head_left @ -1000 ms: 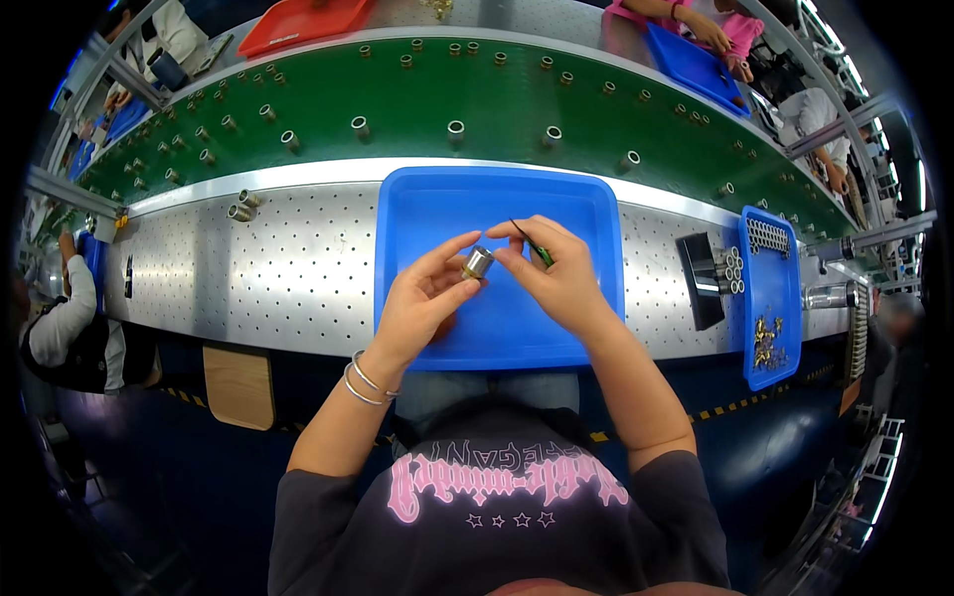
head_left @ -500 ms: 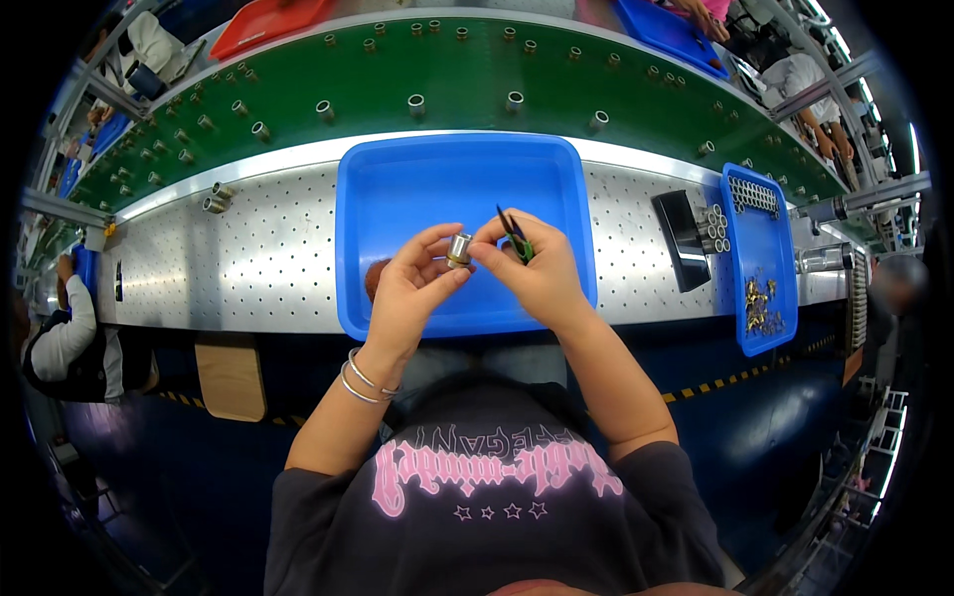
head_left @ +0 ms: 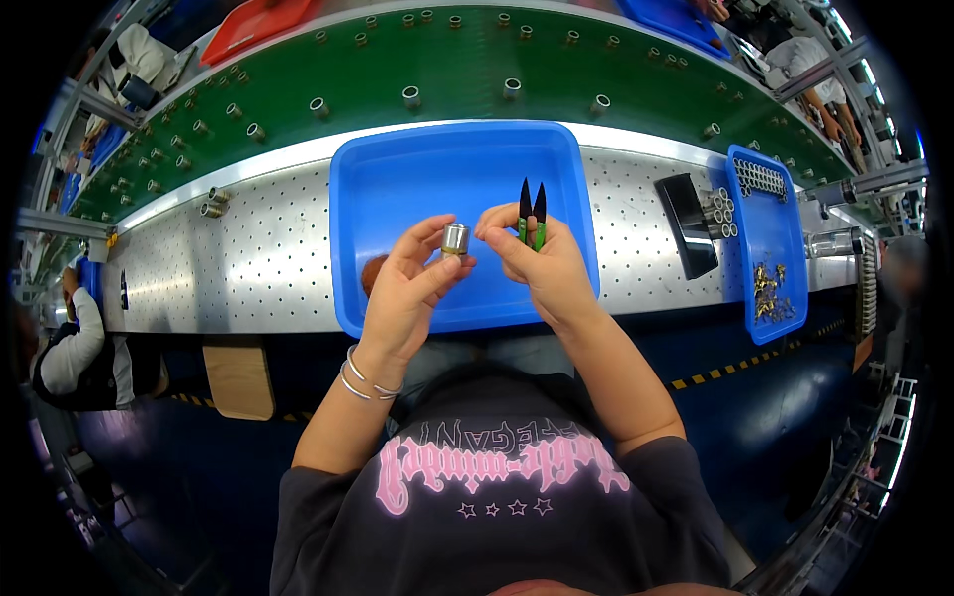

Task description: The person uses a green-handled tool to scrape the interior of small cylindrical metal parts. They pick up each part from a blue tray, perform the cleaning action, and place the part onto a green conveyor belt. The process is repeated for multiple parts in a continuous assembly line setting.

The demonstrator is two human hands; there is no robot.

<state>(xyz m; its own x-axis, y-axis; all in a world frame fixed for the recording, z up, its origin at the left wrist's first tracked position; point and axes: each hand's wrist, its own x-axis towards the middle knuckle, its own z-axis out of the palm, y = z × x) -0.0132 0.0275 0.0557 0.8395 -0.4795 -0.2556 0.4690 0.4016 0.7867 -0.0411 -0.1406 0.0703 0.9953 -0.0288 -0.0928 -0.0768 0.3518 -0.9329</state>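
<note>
The person's left hand point(head_left: 405, 288) has its grip closed on a shiny metal cylinder point(head_left: 456, 237), held over a large blue tray point(head_left: 447, 174) on the perforated metal counter point(head_left: 263, 258). The right hand point(head_left: 545, 273) grips small green-handled snips point(head_left: 541, 207) — their dark blades pointing away, tips apart — with its fingertips just beside the cylinder. A reddish-brown object point(head_left: 374, 272) sits at the tray's left side; beyond runs a green surface point(head_left: 457, 58) dotted with more metal cylinders point(head_left: 411, 96).

Factory workshop, green conveyor belt point(head_left: 457, 62), perforated metal bench point(head_left: 268, 253)
</note>
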